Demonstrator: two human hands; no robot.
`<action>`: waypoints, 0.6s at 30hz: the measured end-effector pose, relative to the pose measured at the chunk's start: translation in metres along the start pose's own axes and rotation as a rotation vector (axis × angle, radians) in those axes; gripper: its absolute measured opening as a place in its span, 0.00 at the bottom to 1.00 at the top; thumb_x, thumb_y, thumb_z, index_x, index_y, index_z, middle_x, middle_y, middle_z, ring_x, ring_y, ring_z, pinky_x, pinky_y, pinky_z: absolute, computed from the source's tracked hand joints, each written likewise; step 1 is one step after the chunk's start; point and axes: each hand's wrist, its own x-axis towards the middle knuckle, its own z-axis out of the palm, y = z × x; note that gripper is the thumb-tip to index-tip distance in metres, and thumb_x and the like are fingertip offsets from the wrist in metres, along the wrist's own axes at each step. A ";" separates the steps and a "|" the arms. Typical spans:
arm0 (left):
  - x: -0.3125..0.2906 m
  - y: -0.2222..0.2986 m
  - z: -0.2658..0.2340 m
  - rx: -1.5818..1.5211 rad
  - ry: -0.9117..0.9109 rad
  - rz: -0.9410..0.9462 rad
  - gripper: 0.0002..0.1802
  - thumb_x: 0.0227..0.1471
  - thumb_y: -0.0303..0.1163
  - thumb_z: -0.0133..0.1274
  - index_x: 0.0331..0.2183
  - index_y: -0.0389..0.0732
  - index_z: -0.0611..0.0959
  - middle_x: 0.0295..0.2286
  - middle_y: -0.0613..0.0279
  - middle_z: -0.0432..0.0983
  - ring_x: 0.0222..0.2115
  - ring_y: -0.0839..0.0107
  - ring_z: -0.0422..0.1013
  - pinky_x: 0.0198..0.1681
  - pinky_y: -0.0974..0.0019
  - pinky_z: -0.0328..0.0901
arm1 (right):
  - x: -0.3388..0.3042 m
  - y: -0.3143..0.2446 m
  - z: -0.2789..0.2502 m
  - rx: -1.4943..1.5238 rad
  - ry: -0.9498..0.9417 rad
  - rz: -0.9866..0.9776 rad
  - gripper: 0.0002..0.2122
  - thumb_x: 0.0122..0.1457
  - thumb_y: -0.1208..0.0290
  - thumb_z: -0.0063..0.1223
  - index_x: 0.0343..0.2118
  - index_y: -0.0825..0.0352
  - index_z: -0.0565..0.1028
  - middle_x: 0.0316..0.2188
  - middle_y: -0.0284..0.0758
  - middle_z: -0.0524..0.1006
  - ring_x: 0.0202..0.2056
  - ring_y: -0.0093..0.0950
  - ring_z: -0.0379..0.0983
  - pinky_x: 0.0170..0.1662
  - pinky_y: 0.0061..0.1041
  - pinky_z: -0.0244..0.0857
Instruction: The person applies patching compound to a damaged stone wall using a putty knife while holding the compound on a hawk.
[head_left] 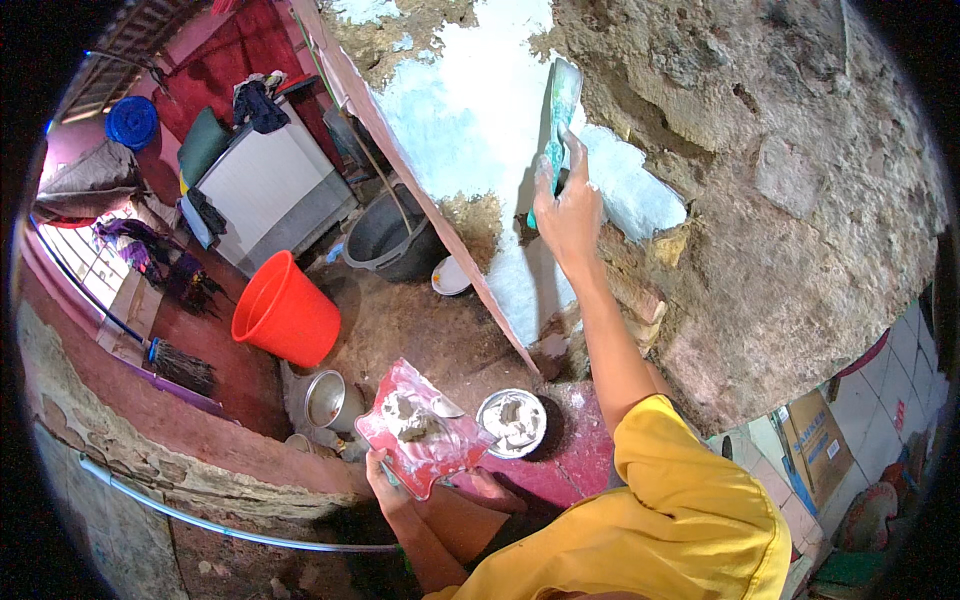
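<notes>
Head view: grips a green scraper (561, 105) in the right hand (572, 212), flat end up, over a white and light blue patch (455, 120) on the rough brown wall (800, 140). Cannot tell whether touching the wall or just in front of it. Grasps a red board (376, 428) by its lower left edge in the left hand (388, 485), with white paste (402, 412) on top. Just beside the board, to the right, can see a round bowl (515, 456) with more white stuff inside, set on a red floor (590, 445). Farther left, can see a bright red bucket (300, 322), a shiny metal pot (325, 400) near it, and a big black tub (400, 258). Wears a yellow shirt (680, 500).
</notes>
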 end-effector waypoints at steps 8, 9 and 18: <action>-0.004 0.002 0.011 0.002 -0.014 0.007 0.21 0.41 0.37 0.47 0.39 0.36 0.73 0.34 0.58 0.72 0.33 0.62 0.71 0.36 0.60 0.67 | -0.010 -0.004 0.011 0.041 0.007 -0.024 0.21 0.56 0.65 0.45 0.51 0.68 0.63 0.12 0.40 0.70 0.15 0.31 0.67 0.21 0.30 0.59; -0.005 0.003 0.012 -0.012 -0.014 -0.012 0.21 0.41 0.37 0.47 0.39 0.37 0.73 0.34 0.58 0.72 0.33 0.62 0.71 0.36 0.60 0.67 | -0.013 -0.008 0.007 0.071 -0.004 -0.014 0.21 0.55 0.66 0.45 0.51 0.69 0.62 0.14 0.42 0.71 0.17 0.35 0.69 0.23 0.33 0.61; -0.002 -0.001 0.001 0.016 -0.023 0.021 0.20 0.43 0.36 0.48 0.40 0.37 0.72 0.35 0.59 0.72 0.35 0.64 0.71 0.39 0.62 0.66 | 0.005 -0.018 -0.002 0.108 -0.020 0.100 0.22 0.54 0.68 0.46 0.50 0.73 0.61 0.14 0.43 0.71 0.19 0.39 0.71 0.25 0.35 0.61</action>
